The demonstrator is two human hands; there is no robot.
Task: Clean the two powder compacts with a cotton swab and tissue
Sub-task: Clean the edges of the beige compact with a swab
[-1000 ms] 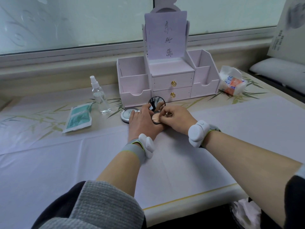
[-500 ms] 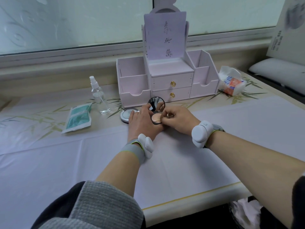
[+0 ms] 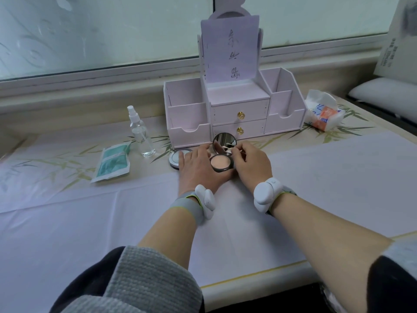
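Note:
An open powder compact (image 3: 221, 164) sits on the table, beige powder showing, its mirror lid (image 3: 224, 141) raised. My left hand (image 3: 199, 169) rests beside it on the left with fingers curved against its base. My right hand (image 3: 252, 164) pinches a cotton swab (image 3: 230, 150) whose tip lies at the hinge edge between powder and mirror. A second, closed compact (image 3: 176, 158) with a silver lid lies left of my left hand, partly hidden by it. A tissue pack (image 3: 323, 112) stands at the back right.
A pale pink desk organizer (image 3: 187, 123) with two drawers stands just behind the compacts. A clear spray bottle (image 3: 141, 134) and a green sachet (image 3: 112, 163) lie to the left. White paper (image 3: 316, 177) covers the table's near part.
My right hand has drawn back to the right, uncovering the powder pan. The swab tip has shifted up toward the hinge by the mirror. My left hand stays in place.

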